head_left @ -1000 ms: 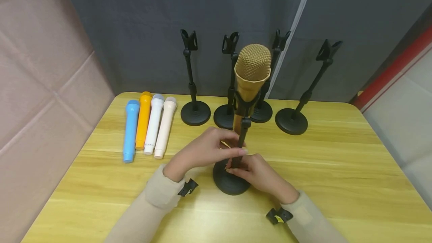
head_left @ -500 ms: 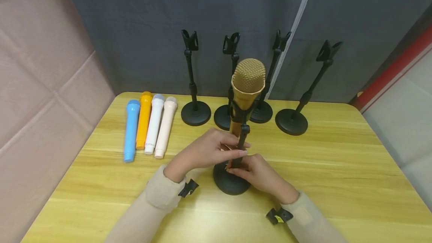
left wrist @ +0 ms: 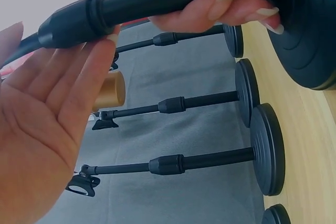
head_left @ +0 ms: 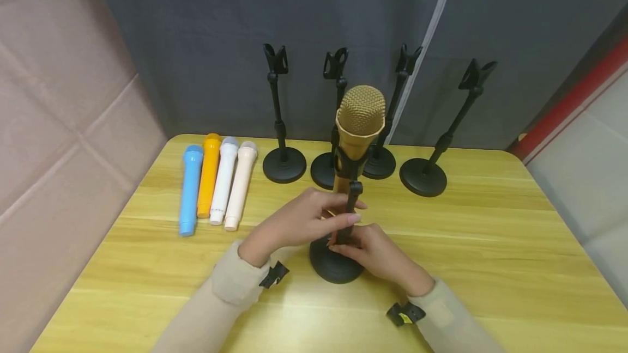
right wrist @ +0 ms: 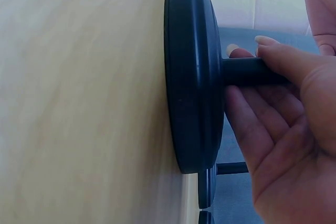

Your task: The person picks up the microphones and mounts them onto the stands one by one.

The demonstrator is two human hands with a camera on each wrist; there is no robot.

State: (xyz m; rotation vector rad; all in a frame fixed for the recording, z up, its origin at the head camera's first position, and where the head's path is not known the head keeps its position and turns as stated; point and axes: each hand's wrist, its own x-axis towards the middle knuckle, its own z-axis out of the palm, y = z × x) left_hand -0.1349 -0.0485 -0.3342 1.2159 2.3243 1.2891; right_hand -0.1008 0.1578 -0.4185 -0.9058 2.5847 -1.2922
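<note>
A gold microphone (head_left: 361,116) sits in the clip of a black microphone stand (head_left: 336,263) near the table's middle, its mesh head up. My left hand (head_left: 314,215) holds the stand's upper pole between thumb and fingers. In the left wrist view, the fingers of that hand (left wrist: 58,108) lie straight behind the pole by its collar (left wrist: 71,22). Lower down, my right hand (head_left: 375,252) grips the pole just above the round base. The right wrist view shows the right hand (right wrist: 294,98) curled round it and the base (right wrist: 191,77) standing on the table.
Blue (head_left: 190,189), orange (head_left: 209,176), white (head_left: 223,178) and cream (head_left: 240,185) microphones lie side by side on the left of the wooden table (head_left: 471,266). Several more black stands, such as the far-right stand (head_left: 424,177), line the back before a grey curtain (head_left: 221,59).
The gold microphone and its clip have sunk toward the base as the upper pole slid down, mostly in the earlier half second. Both hands have stayed almost in place.
</note>
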